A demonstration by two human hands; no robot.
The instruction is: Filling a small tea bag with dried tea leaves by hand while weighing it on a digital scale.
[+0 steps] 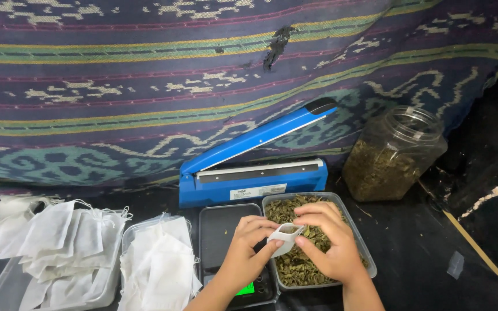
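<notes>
White and small, the little bag sits between my two hands, right over the clear tray of dry green leaves, so bits that drop land back in it. My left hand pinches the bag's side to keep its mouth open. My right hand curls over it, fingertips at the rim. I see a black scale just left of the tray and a blue sealer behind. Far right stands a jar of leaves. Empty bags pile up on the left. A striped cloth hangs behind the dark table.
</notes>
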